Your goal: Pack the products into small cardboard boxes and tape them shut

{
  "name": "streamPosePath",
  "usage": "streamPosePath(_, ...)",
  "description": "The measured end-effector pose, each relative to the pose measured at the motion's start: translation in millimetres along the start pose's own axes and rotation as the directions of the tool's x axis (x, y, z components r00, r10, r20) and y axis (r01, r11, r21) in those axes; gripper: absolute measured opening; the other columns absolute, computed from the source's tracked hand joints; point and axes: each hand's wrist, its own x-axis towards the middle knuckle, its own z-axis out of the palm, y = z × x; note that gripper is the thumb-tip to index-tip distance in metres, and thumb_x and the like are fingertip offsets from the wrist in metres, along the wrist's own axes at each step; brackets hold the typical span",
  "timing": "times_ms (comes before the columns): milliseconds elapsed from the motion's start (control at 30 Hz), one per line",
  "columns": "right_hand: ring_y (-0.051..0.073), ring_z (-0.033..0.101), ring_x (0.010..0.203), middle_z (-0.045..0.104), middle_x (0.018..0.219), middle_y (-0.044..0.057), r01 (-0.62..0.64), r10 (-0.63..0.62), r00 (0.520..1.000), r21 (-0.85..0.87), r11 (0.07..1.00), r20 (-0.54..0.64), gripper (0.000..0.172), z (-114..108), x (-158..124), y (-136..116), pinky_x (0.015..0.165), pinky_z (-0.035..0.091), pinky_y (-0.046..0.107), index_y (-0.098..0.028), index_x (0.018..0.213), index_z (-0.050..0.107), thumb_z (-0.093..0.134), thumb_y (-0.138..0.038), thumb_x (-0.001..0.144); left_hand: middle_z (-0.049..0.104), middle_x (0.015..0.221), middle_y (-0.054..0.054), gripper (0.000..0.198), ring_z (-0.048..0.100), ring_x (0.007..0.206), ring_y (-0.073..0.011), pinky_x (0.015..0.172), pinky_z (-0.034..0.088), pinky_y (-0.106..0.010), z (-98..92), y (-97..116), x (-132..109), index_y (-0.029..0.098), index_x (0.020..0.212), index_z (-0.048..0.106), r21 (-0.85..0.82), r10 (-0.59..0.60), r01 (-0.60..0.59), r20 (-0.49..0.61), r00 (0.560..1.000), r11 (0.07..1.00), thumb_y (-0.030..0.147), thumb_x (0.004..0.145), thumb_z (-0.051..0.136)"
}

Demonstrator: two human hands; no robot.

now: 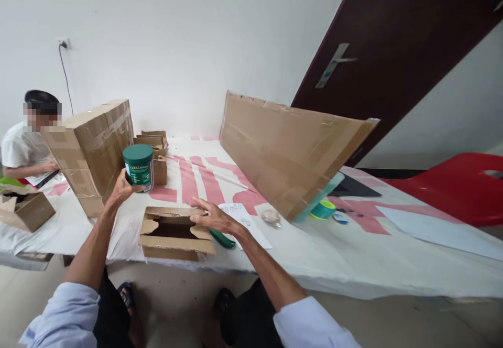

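Observation:
A green canister with a lid (138,167) is gripped near its base by my left hand (122,188), just in front of the stacked cardboard. Directly below my arms, an open cardboard box (176,246) sits near the table's front edge, its flaps folded out and its inside dark. My right hand (214,217) reaches over the box's right end with fingers spread, near or touching the flap; nothing shows in it. Partly under that hand lies a green curved object (222,238), whose kind I cannot make out. A printed white sheet (251,231) is beside it.
Taped cardboard (90,149) forms a wall at left, with small open boxes (157,149) behind. A large cardboard panel (291,149) leans at right, near green tape rolls (323,209) and a small clear packet (271,217). Another person (23,149) sits far left; a red chair (451,191) stands right.

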Motion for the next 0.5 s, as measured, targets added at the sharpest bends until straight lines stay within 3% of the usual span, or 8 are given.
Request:
streamPosePath(100,0.031,0.075,0.11,0.077,0.132,0.015,-0.034,0.039,0.998,0.094,0.995,-0.049,0.08,11.1,-5.7,16.6,0.092,0.064,0.042,-0.017,0.145,0.069,0.091,-0.048,0.075,0.072,0.124,-0.014,0.1,0.069,0.118,-0.0358,0.107,0.054,-0.052,11.1,-47.8,-4.5,0.015,0.131,0.058,0.0,-0.156,0.156,-0.022,0.987,0.988,0.032,0.043,0.102)
streamPosePath(200,0.026,0.075,0.089,0.082,0.103,0.007,-0.016,0.025,0.995,0.097,0.995,-0.099,0.049,15.8,-2.9,20.0,0.079,0.063,0.037,-0.016,0.116,0.081,0.085,-0.044,0.076,0.071,0.125,-0.013,0.099,0.069,0.117,-0.0347,0.107,0.053,-0.051,26.9,-80.5,-5.2,0.016,0.131,0.056,0.005,-0.198,0.198,-0.03,0.98,0.98,0.032,0.045,0.101)
streamPosePath(300,0.024,0.072,0.081,0.08,0.086,0.004,0.009,0.0,0.994,0.08,0.997,-0.113,0.025,14.8,-0.7,19.2,0.073,0.059,0.034,-0.019,0.091,0.081,0.075,-0.04,0.08,0.07,0.127,-0.011,0.098,0.067,0.119,-0.0336,0.106,0.053,-0.048,42.7,-102.9,4.2,0.018,0.132,0.054,0.019,-0.218,0.218,-0.028,0.976,0.976,0.034,0.048,0.1)
streamPosePath(500,0.024,0.07,0.078,0.078,0.081,0.002,0.001,0.006,0.986,0.045,0.999,-0.164,0.021,15.2,-1.9,21.2,0.074,0.056,0.033,-0.021,0.085,0.081,0.064,-0.031,0.078,0.069,0.133,-0.014,0.104,0.063,0.132,-0.0364,0.112,0.048,-0.051,73.2,-129.3,35.5,0.021,0.134,0.052,0.101,-0.249,0.253,-0.051,0.967,0.962,0.038,0.045,0.102)
